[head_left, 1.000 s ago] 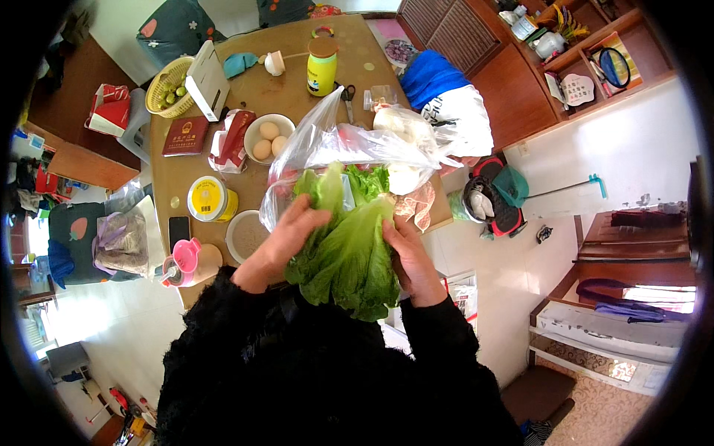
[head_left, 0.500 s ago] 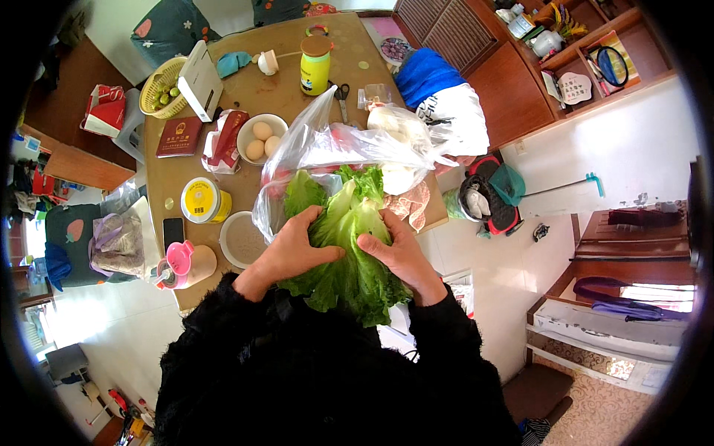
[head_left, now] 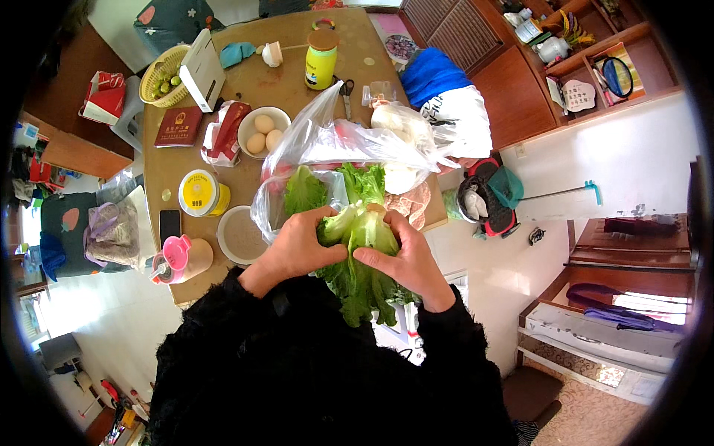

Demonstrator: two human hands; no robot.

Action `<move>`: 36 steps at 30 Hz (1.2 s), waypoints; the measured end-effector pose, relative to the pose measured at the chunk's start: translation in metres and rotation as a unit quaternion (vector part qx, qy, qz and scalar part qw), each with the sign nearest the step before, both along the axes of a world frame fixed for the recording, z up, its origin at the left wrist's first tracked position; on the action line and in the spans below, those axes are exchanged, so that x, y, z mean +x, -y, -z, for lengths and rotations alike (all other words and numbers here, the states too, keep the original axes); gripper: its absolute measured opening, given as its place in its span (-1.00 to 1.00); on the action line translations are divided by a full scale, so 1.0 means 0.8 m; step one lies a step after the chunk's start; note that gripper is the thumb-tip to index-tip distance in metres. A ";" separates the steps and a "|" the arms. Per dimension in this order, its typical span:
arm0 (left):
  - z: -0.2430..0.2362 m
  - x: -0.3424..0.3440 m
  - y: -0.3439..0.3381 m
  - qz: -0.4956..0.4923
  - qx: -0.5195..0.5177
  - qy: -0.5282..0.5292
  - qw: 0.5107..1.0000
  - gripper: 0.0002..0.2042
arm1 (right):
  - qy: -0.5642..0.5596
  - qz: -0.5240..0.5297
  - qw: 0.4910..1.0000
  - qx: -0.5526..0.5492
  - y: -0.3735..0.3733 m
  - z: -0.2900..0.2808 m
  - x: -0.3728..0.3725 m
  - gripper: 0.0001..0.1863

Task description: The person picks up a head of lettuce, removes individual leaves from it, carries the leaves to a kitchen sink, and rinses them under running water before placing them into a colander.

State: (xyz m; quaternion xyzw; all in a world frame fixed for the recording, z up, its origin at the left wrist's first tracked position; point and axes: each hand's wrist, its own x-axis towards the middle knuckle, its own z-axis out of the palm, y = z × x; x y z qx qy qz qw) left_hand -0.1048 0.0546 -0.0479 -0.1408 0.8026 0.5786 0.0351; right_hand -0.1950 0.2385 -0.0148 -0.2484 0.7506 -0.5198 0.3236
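A head of green lettuce [head_left: 362,256] is held over the near edge of a wooden table [head_left: 253,78]. My left hand [head_left: 297,249] grips its left side near the pale stem, and my right hand [head_left: 401,256] clasps its right side. The leaves hang down toward my black fuzzy sleeves. Just beyond my hands lies a clear plastic bag [head_left: 335,141] with more green leaves [head_left: 305,189] and other food showing inside it.
On the table are a white bowl of eggs [head_left: 264,130], a yellow-lidded tub [head_left: 201,193], an off-white bowl [head_left: 239,236], a pink-lidded cup [head_left: 178,256], a black phone [head_left: 169,225], a yellow jar [head_left: 321,58], scissors [head_left: 347,93] and a yellow basket [head_left: 165,74]. A blue-and-white bundle [head_left: 450,100] sits to the right.
Both hands have drawn the lettuce out of the bag and toward my body. My hands have closed in around its stem end, and the leaves now hang lower over my sleeves.
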 end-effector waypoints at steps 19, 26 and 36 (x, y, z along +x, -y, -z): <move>0.026 0.000 0.003 0.018 0.171 -0.023 0.985 -0.24 | 0.318 0.035 0.946 -0.057 -0.010 0.023 -0.005 -0.58; -0.002 0.008 -0.002 0.000 -0.070 0.005 0.998 -0.19 | 0.434 0.031 0.900 -0.027 -0.016 0.017 -0.002 -0.56; -0.005 0.014 -0.013 -0.005 0.125 0.059 0.990 -0.56 | 0.536 0.115 0.833 -0.071 -0.015 0.035 0.003 -0.54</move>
